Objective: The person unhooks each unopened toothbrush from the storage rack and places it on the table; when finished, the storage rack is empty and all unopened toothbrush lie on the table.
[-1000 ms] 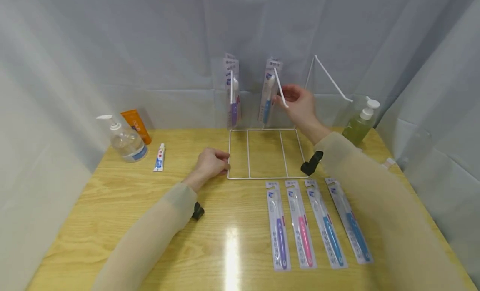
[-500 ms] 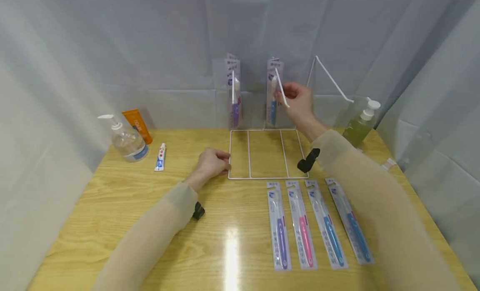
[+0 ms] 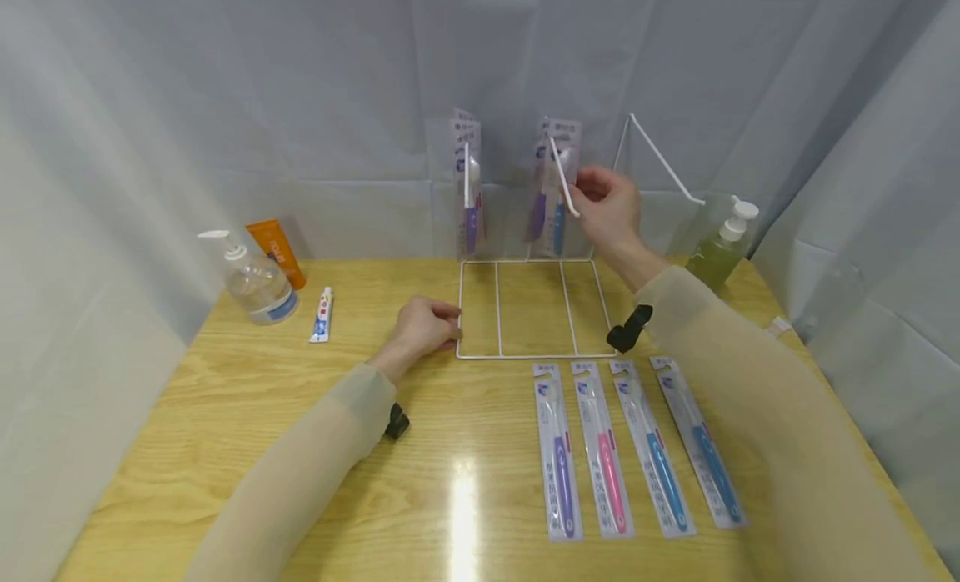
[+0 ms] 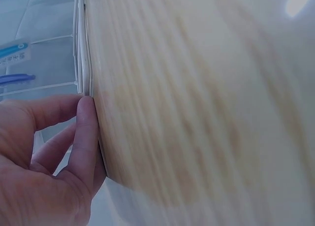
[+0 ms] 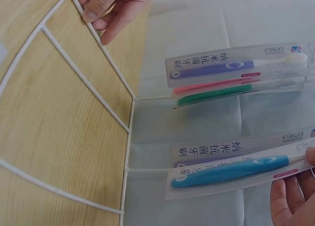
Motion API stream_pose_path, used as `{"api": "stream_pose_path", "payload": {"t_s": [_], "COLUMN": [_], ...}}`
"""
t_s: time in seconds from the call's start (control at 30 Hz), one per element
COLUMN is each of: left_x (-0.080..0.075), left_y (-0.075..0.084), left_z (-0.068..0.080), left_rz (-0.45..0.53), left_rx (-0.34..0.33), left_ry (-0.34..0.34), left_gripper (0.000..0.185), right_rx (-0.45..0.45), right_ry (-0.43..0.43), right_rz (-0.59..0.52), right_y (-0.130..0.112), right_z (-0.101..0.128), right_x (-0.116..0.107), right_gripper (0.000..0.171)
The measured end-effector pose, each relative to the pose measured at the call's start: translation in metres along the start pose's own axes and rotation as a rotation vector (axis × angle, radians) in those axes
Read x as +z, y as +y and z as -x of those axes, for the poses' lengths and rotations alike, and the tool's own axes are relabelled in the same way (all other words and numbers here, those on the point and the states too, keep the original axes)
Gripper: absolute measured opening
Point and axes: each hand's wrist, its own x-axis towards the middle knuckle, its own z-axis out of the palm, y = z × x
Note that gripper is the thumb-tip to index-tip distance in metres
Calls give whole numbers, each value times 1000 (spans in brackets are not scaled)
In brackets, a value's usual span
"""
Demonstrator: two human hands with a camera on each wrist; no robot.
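Observation:
A white wire rack [image 3: 459, 308] lies with its base flat on the wooden table, its hooks standing up at the back. My left hand [image 3: 422, 325] rests at the base's left edge, fingertips [image 5: 92, 13] against the wire. My right hand [image 3: 609, 203] is raised at the middle hook [image 3: 562, 178] and pinches the top of a blue toothbrush pack [image 5: 231, 172], which hangs beside a purple pack [image 3: 537, 207]. More packs [image 5: 236, 66] hang on the left hook. Several toothbrush packs [image 3: 603, 449] lie in a row near the table's front.
A clear pump bottle [image 3: 251, 282], an orange tube [image 3: 276, 250] and a small toothpaste tube [image 3: 321, 315] stand at the back left. A green pump bottle [image 3: 720, 244] is at the back right, beside the rack's bare right hook [image 3: 663, 161]. Grey curtains close in the table.
My right hand has shifted slightly right and up with the blue pack, which now hangs straighter on the middle hook. The left hand has stayed put.

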Motion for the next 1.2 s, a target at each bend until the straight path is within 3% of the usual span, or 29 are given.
{"api": "stream_pose_path", "payload": {"t_s": [0.43,0.67,1.2], "left_x": [-2,-2,-4], "left_y": [-2,-2,-3], "left_z": [0,0,-1], "left_rz": [-15,-18,-4], "left_rx": [6,10,28], "left_ry": [-5,-8,-16], "left_gripper": [45,45,44], "right_rx": [64,137,402], "right_ry": [-41,-131,-361], "right_rz": [-32,-108,-97], "right_y": [-2,3,19], "right_z": [27,61,136], "right_x": [-26,-33,-26], "right_gripper": [16,23,28]}}
